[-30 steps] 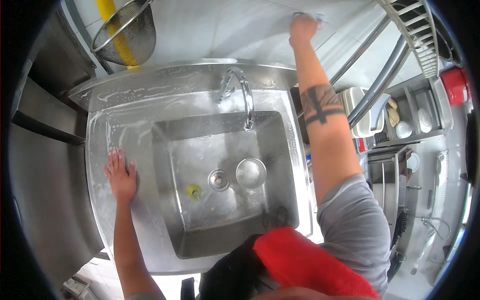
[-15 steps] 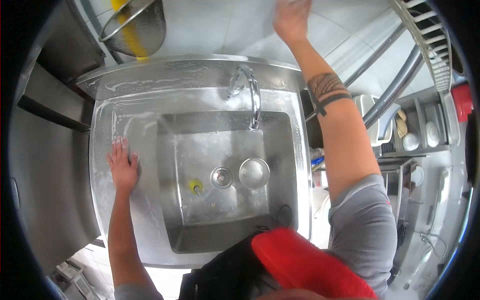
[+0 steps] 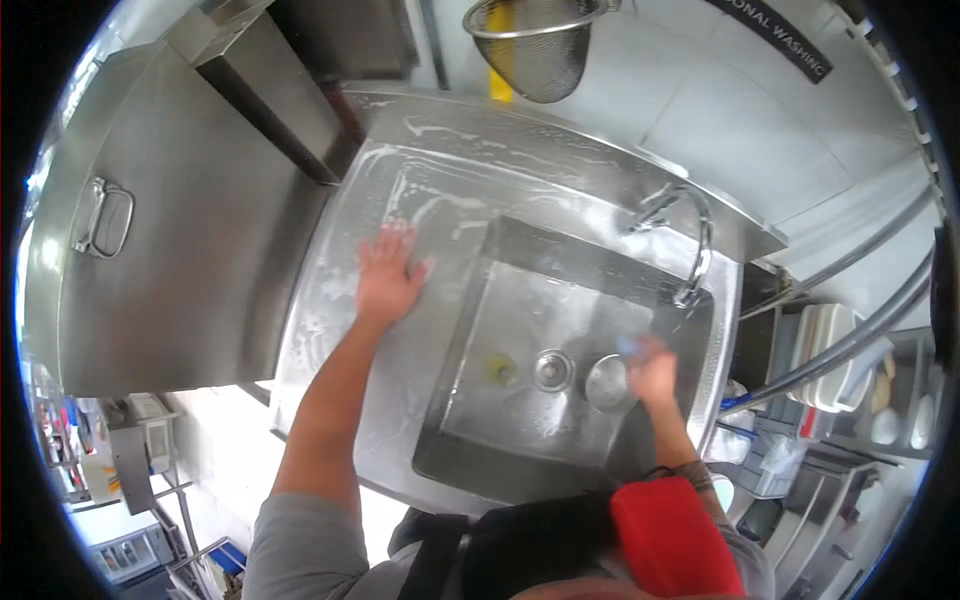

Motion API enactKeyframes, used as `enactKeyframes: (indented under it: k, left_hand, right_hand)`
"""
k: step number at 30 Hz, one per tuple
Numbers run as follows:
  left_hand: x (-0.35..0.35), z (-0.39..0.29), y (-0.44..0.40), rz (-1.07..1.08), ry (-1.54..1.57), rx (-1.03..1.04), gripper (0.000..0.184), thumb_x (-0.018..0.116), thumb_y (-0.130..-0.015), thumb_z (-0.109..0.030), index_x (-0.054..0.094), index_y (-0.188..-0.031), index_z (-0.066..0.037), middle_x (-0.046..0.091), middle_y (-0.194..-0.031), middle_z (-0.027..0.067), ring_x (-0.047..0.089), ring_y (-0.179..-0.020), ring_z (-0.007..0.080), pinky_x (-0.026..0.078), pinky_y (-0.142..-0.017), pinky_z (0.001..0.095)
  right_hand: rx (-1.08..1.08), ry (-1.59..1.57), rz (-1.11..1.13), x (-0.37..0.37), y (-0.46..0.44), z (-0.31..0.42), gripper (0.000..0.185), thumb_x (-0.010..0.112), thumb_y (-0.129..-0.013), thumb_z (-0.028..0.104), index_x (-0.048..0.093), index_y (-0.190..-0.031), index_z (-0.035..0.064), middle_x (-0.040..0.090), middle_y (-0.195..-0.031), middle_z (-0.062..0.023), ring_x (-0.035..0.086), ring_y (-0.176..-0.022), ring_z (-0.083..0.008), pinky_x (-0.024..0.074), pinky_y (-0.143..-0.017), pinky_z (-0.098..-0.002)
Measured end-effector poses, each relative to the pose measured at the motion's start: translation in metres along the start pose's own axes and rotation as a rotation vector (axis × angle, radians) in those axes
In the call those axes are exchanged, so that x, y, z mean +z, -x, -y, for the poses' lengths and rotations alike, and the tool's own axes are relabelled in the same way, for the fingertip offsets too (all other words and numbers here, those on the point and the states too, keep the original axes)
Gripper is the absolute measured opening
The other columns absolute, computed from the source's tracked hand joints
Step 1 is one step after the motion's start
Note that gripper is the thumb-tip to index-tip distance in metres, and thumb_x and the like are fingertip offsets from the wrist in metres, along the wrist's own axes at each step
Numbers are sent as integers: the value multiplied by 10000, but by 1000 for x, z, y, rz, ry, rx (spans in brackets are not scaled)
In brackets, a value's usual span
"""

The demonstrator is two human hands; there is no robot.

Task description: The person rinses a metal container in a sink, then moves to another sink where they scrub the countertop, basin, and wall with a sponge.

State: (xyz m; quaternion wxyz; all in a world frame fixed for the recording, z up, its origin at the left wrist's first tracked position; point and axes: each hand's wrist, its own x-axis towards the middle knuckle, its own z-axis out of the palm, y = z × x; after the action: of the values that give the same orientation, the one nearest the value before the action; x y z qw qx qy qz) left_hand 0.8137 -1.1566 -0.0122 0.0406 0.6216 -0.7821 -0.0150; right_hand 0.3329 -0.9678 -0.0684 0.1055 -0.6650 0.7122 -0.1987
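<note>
My left hand [image 3: 390, 275] lies flat on the wet, soapy steel drainboard [image 3: 345, 340], fingers spread. Over the sink basin [image 3: 520, 455] is my right hand [image 3: 652, 372], smeared by motion. Its fingers look closed round something small and bluish [image 3: 628, 346] that I cannot make out. Just left of that hand, a round metal bowl [image 3: 606, 384] rests on the basin floor, partly covered by it. The drain [image 3: 553, 370] is in the middle of the floor, with a yellow-green item [image 3: 500, 369] to its left. A curved faucet [image 3: 703, 235] rises at the basin's far right corner.
A mesh strainer [image 3: 535, 55] hangs on the tiled wall above the sink. Left of the sink stands a steel cabinet [image 3: 190, 260] with a handle. Grey hoses [image 3: 850, 350] cross at the right, in front of white trays [image 3: 825, 335] and shelving.
My right hand has come down from the wall to above the basin beside the bowl. My left hand stays flat on the drainboard. The camera view has turned and shifted left.
</note>
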Motion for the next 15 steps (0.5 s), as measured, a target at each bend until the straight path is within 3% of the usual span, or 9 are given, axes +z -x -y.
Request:
enactKeyframes:
  k: [1, 3, 6, 8, 10, 11, 12, 14, 15]
  left_hand:
    - [-2, -2, -1, 5, 6, 4, 656, 465, -985, -460, 324, -1538, -136, 264, -1616, 93, 183, -1507, 284, 97, -1214, 539]
    - [-3, -3, -1, 2, 8, 4, 652, 448, -993, -470, 325, -1539, -135, 256, -1619, 99, 182, -1508, 288, 88, -1217, 533]
    - [-3, -2, -1, 14, 30, 2, 661, 453, -990, -475, 318, -1542, -136, 247, -1622, 96, 173, -1509, 287, 81, -1219, 530]
    - [-3, -1, -1, 26, 30, 3, 667, 444, -992, -481, 309, -1545, -135, 232, -1629, 88, 163, -1512, 284, 68, -1221, 526]
    - [-1, 3, -3, 41, 18, 4, 676, 408, -996, -500, 288, -1552, -136, 224, -1632, 80, 146, -1517, 274, 57, -1223, 527]
    - [1, 4, -3, 61, 11, 3, 686, 372, -1000, -519, 267, -1559, -136, 215, -1636, 72, 129, -1521, 265, 46, -1225, 527]
    - [2, 6, -5, 49, 31, 0, 686, 372, -1000, -519, 267, -1559, -136, 215, -1636, 72, 129, -1521, 265, 46, -1225, 527]
    - [4, 7, -6, 20, 18, 2, 688, 352, -999, -526, 267, -1561, -138, 216, -1636, 71, 127, -1523, 261, 40, -1227, 524]
    - [4, 7, -8, 6, 42, 6, 688, 352, -999, -526, 267, -1561, -138, 216, -1636, 71, 127, -1523, 261, 40, -1227, 524]
  right_hand:
    - [203, 180, 444, 19, 15, 13, 425, 663, -798, 209, 656, -1191, 45, 713, -1033, -188, 673, -987, -399, 534, -903, -472]
    - [400, 72, 408, 71, 43, -12, 402, 672, -797, 198, 662, -1170, 50, 695, -1102, -203, 664, -1026, -393, 529, -915, -469]
    - [400, 221, 368, 136, 69, -57, 391, 659, -790, 163, 652, -1162, 43, 674, -1122, -218, 631, -1103, -401, 497, -967, -463]
    - [245, 239, 271, 157, 70, -75, 421, 634, -806, 156, 618, -1206, 25, 660, -1161, -236, 605, -1146, -416, 473, -997, -464]
    - [588, 197, 667, 137, 43, -53, 458, 629, -788, 142, 603, -1224, 6, 660, -1157, -246, 609, -1150, -417, 480, -987, -472]
    - [774, 75, 407, 115, 46, -36, 413, 634, -789, 153, 620, -1166, -14, 673, -1114, -240, 641, -1099, -391, 501, -942, -443]
    - [770, 94, 393, 92, 48, -17, 413, 634, -789, 153, 620, -1166, -14, 673, -1114, -240, 641, -1099, -391, 501, -942, -443]
    - [699, -239, 90, 51, 53, 26, 368, 663, -785, 143, 620, -1115, -15, 670, -1096, -228, 658, -1028, -379, 513, -892, -412]
    - [599, -336, 69, 38, 47, 56, 354, 671, -804, 145, 624, -1121, -6, 675, -1071, -231, 660, -1021, -386, 515, -887, -420]
